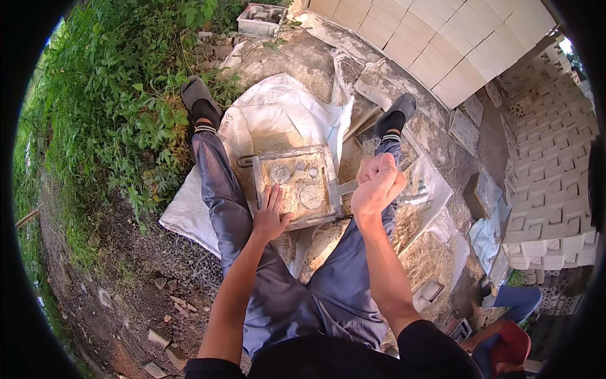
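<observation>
Between my legs lies a square frame [295, 219] filled with pale yellowish, sand-like material [291, 203]. Several round shapes, among them a large disc [312, 196] and a ringed disc [279, 174], show in its surface. My left hand [271, 213] rests on the frame's near left part, fingers stretched out and flat on the fill. Over the frame's right side my right hand [377, 189] is raised in a closed fist. Whatever it holds, if anything, is hidden by the fingers. A dark metal loop [245, 162] sticks out at the frame's left.
White woven sacking [271, 101] spreads under the frame. Leafy plants [126, 107] crowd the left. A grey-white crate [261, 20] stands at the back. Stacked pale blocks [435, 41] rise at the far right, with more piles [549, 189] beyond. Another person [508, 344] is at lower right.
</observation>
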Demonstrator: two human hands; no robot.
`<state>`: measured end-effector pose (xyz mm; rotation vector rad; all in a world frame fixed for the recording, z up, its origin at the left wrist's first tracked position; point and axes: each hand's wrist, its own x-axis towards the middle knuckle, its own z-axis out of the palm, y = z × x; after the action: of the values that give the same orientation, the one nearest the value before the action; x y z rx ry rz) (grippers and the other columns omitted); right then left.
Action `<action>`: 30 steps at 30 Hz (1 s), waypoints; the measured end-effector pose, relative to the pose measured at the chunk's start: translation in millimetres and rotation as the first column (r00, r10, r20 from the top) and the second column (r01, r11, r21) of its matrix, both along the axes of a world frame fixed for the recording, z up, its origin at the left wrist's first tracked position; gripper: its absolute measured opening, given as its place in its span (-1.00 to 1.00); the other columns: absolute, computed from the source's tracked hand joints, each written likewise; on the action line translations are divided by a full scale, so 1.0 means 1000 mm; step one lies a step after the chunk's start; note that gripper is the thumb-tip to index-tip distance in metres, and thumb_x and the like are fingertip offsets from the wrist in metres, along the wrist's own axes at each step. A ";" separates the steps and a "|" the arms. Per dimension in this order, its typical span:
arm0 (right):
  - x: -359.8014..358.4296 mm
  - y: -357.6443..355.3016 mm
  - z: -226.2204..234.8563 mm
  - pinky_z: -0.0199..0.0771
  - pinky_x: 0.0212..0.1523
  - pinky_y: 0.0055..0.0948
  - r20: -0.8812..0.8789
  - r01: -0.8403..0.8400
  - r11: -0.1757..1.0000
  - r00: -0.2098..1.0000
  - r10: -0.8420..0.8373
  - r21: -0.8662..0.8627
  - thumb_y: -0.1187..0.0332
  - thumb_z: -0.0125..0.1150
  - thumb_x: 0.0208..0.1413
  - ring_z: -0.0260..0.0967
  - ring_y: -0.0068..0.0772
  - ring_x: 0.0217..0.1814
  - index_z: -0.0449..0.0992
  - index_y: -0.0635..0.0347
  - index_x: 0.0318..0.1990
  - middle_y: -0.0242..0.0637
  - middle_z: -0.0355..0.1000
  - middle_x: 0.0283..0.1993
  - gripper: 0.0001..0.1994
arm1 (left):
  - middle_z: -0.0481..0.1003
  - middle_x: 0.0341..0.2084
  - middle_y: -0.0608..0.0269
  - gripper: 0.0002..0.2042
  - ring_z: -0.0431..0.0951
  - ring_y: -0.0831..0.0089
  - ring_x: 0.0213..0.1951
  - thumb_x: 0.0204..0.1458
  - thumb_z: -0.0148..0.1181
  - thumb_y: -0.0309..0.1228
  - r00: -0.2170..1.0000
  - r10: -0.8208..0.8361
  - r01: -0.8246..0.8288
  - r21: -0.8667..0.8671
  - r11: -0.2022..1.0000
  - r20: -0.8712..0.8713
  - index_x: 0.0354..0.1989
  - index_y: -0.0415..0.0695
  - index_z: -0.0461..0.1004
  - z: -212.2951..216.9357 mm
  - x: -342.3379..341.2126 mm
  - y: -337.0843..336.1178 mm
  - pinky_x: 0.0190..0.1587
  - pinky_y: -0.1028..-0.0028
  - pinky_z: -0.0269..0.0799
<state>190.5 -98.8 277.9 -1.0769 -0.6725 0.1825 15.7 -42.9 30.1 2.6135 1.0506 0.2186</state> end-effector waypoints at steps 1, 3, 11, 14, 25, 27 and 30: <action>0.002 0.001 0.006 -0.22 -0.72 -0.59 0.011 -0.012 1.000 1.000 0.012 0.024 0.27 -0.15 0.19 -0.13 -0.71 -0.73 0.07 0.17 -0.76 -0.53 -0.01 -0.78 -0.55 | -0.14 0.30 0.20 -0.28 -0.24 0.21 0.32 0.02 -0.04 0.00 1.000 0.000 0.000 -0.014 1.000 -0.004 0.26 -0.20 -0.05 0.005 0.002 0.002 0.15 0.29 0.18; 0.007 0.010 -0.023 -0.23 -0.73 -0.58 0.068 0.002 1.000 0.998 -0.002 -0.001 0.27 -0.16 0.20 -0.13 -0.72 -0.74 0.07 0.17 -0.77 -0.53 -0.01 -0.78 -0.55 | -0.15 0.30 0.20 -0.28 -0.25 0.21 0.33 0.03 -0.05 0.01 0.999 0.001 0.000 0.024 1.000 -0.034 0.26 -0.20 -0.06 0.001 0.001 0.000 0.17 0.29 0.13; 0.041 0.042 -0.014 -0.25 -0.74 -0.60 -0.126 -0.049 0.998 0.991 0.044 -0.031 0.28 -0.17 0.17 -0.19 -0.74 -0.74 0.03 0.10 -0.75 -0.56 -0.08 -0.76 -0.58 | -0.15 0.30 0.18 -0.28 -0.24 0.20 0.32 0.03 -0.06 0.00 1.000 0.002 -0.002 -0.022 1.000 -0.007 0.26 -0.22 -0.07 0.003 0.001 0.001 0.19 0.23 0.07; 0.047 0.054 0.010 -0.24 -0.74 -0.59 -0.104 -0.059 0.998 0.993 0.061 0.024 0.27 -0.18 0.17 -0.15 -0.73 -0.74 0.05 0.11 -0.76 -0.55 -0.03 -0.77 -0.57 | -0.14 0.30 0.16 -0.27 -0.24 0.19 0.32 0.03 -0.06 0.00 1.000 -0.004 0.004 -0.010 1.000 -0.004 0.26 -0.22 -0.08 0.005 0.001 0.004 0.19 0.23 0.07; 0.055 0.088 -0.006 -0.12 -0.70 -0.55 -0.073 -0.021 0.998 0.997 0.017 -0.063 0.32 -0.17 0.18 -0.10 -0.71 -0.71 0.12 0.21 -0.78 -0.53 0.05 -0.76 -0.56 | -0.11 0.29 0.15 -0.29 -0.18 0.19 0.31 0.02 -0.05 -0.01 1.000 0.004 -0.004 0.027 1.000 0.001 0.25 -0.21 -0.03 0.002 0.001 0.002 0.20 0.18 0.01; 0.053 0.090 0.006 -0.19 -0.72 -0.57 -0.080 0.015 0.999 0.997 -0.017 -0.030 0.32 -0.19 0.17 -0.13 -0.71 -0.73 0.04 0.15 -0.75 -0.54 -0.04 -0.75 -0.59 | -0.10 0.28 0.12 -0.29 -0.20 0.17 0.31 0.03 -0.04 -0.02 0.999 -0.002 0.002 0.008 1.000 -0.034 0.25 -0.24 -0.03 0.008 0.004 0.002 0.22 0.19 -0.03; 0.069 0.104 -0.061 -0.22 -0.75 -0.57 0.007 0.062 0.997 0.998 -0.061 -0.050 0.30 -0.21 0.16 -0.16 -0.69 -0.76 0.01 0.12 -0.74 -0.54 -0.09 -0.77 -0.59 | -0.09 0.28 0.11 -0.30 -0.19 0.16 0.31 0.02 -0.04 -0.02 0.999 -0.030 0.029 -0.027 0.999 -0.037 0.24 -0.26 -0.01 0.013 0.009 -0.002 0.23 0.20 -0.05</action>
<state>259.7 5.7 217.1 -1.1449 -0.6418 0.1438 24.8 -44.8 42.8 2.6175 1.0190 0.1481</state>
